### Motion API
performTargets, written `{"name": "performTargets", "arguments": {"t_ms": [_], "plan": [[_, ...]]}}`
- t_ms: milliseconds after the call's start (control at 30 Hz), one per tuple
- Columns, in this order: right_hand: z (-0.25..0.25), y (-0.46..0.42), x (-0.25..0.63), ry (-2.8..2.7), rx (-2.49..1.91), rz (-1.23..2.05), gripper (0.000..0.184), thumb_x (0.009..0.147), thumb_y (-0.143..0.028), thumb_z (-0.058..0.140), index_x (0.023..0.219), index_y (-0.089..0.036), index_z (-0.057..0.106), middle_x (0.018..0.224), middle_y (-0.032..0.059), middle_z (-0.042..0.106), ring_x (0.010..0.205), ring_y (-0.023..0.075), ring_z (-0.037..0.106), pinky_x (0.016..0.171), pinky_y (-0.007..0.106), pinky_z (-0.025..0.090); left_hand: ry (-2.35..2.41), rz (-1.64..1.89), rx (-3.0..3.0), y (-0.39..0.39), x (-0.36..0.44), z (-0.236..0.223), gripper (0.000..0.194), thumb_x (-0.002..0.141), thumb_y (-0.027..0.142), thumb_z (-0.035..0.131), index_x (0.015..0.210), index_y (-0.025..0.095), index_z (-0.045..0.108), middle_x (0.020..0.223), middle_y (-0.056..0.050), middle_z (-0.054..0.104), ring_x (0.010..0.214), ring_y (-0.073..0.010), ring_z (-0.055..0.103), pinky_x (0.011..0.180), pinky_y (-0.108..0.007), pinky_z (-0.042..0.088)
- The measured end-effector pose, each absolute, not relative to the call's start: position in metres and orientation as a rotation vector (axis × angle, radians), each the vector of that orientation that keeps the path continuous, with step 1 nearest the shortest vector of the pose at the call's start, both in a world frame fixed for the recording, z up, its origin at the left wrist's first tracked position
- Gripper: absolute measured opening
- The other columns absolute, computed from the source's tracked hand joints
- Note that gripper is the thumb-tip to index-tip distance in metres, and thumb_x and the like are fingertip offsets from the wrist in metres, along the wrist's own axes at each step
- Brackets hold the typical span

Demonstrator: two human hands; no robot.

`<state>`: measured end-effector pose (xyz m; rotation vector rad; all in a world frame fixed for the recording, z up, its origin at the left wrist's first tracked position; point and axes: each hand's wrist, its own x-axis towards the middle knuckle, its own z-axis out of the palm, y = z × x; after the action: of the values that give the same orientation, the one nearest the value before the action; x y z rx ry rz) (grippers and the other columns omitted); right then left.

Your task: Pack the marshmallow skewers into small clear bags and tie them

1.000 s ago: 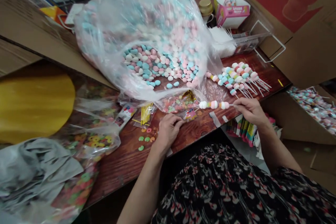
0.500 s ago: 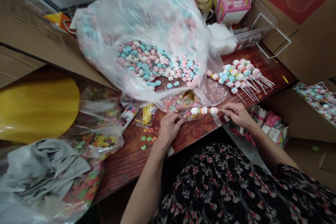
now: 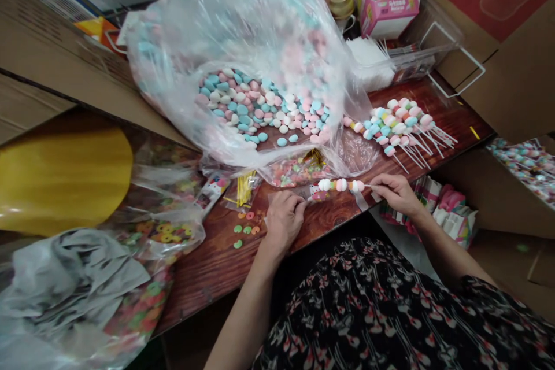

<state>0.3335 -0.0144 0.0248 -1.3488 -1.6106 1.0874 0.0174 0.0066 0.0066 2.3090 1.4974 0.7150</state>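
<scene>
My right hand [image 3: 396, 195] pinches the white stick of a candy skewer [image 3: 340, 185] threaded with white, pink and orange sweets. My left hand [image 3: 284, 221] pinches the edge of a small clear plastic sleeve [image 3: 318, 194] with a printed label, just left of the skewer's tip. Behind them, a large clear bag [image 3: 255, 29] lies open, full of pink, blue and white round sweets. Several finished skewers [image 3: 392, 127] lie fanned out on the wooden table [image 3: 208, 283], to the right of the bag.
Gold twist ties [image 3: 245, 188] and small ring sweets [image 3: 245, 228] lie on the table. Bags of coloured rings [image 3: 165, 234] and a yellow disc [image 3: 65, 182] are at left. A plastic tray [image 3: 416, 63] stands behind; a box of wrapped skewers [image 3: 520, 165] is at right.
My right hand has moved left, bringing the skewer's tip up to the sleeve. My left hand has taken the sleeve's edge, and the view has shifted slightly.
</scene>
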Motion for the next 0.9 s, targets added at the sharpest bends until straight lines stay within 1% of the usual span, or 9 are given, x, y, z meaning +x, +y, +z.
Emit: {"name": "performTargets", "arguments": {"t_ms": [133, 333, 567, 667, 767, 833, 900], "plan": [[0.027, -0.017, 0.34, -1.596, -1.364, 1.088, 0.015, 0.088, -0.026, 0.056, 0.077, -0.018, 0.063, 0.062, -0.0031, 0.058, 0.057, 0.0099, 0.052, 0.057, 0.022, 0.04, 1.503, 0.668, 2.289, 0.008, 0.015, 0.011, 0.02, 0.087, 0.03, 0.063, 0.071, 0.019, 0.062, 0.074, -0.004, 0.064, 0.076, -0.0192, 0.058, 0.073, -0.033, 0.044], [0.026, -0.021, 0.343, -1.65, -1.324, 1.118, 0.017, 0.088, -0.025, 0.055, 0.074, -0.018, 0.063, 0.063, -0.0024, 0.059, 0.058, 0.0107, 0.053, 0.059, 0.024, 0.041, 1.375, 0.703, 2.13, 0.018, 0.003, 0.008, 0.018, 0.084, 0.036, 0.067, 0.074, 0.021, 0.068, 0.075, -0.002, 0.07, 0.075, -0.0165, 0.062, 0.074, -0.03, 0.047], [0.026, -0.02, 0.336, -1.794, -1.294, 1.066, 0.019, 0.089, -0.023, 0.052, 0.075, -0.019, 0.064, 0.065, -0.0019, 0.062, 0.058, 0.0105, 0.054, 0.06, 0.023, 0.042, 1.308, 0.717, 2.103, 0.021, 0.002, 0.013, 0.016, 0.083, 0.034, 0.068, 0.073, 0.022, 0.069, 0.073, -0.001, 0.071, 0.073, -0.0167, 0.063, 0.073, -0.031, 0.048], [0.025, -0.017, 0.334, -1.913, -1.286, 0.928, 0.018, 0.09, -0.02, 0.052, 0.078, -0.019, 0.065, 0.071, 0.0002, 0.065, 0.065, 0.0123, 0.058, 0.065, 0.025, 0.044, 1.294, 0.716, 2.124, 0.021, 0.002, 0.013, 0.016, 0.084, 0.033, 0.068, 0.073, 0.022, 0.069, 0.073, -0.001, 0.07, 0.072, -0.0168, 0.063, 0.073, -0.031, 0.047], [0.028, -0.015, 0.332, -2.118, -1.249, 0.704, 0.018, 0.091, -0.019, 0.049, 0.086, -0.019, 0.067, 0.08, 0.0035, 0.069, 0.074, 0.0151, 0.061, 0.072, 0.027, 0.045, 1.268, 0.713, 2.153, 0.02, 0.002, 0.013, 0.017, 0.085, 0.033, 0.066, 0.073, 0.021, 0.069, 0.075, -0.002, 0.07, 0.073, -0.0168, 0.062, 0.073, -0.031, 0.047], [0.033, -0.014, 0.329, -2.269, -1.223, 0.522, 0.02, 0.091, -0.017, 0.047, 0.093, -0.018, 0.067, 0.084, 0.0056, 0.07, 0.078, 0.0166, 0.061, 0.072, 0.028, 0.044, 1.247, 0.709, 2.175, 0.02, 0.003, 0.013, 0.017, 0.086, 0.033, 0.065, 0.074, 0.021, 0.069, 0.077, -0.003, 0.071, 0.075, -0.0169, 0.063, 0.074, -0.031, 0.047], [0.04, -0.013, 0.323, -2.395, -1.203, 0.331, 0.024, 0.09, -0.014, 0.044, 0.097, -0.016, 0.067, 0.084, 0.007, 0.069, 0.078, 0.0178, 0.059, 0.07, 0.029, 0.042, 1.229, 0.707, 2.191, 0.02, 0.003, 0.013, 0.018, 0.087, 0.033, 0.065, 0.074, 0.021, 0.069, 0.078, -0.003, 0.071, 0.076, -0.0169, 0.063, 0.075, -0.031, 0.047]]}}
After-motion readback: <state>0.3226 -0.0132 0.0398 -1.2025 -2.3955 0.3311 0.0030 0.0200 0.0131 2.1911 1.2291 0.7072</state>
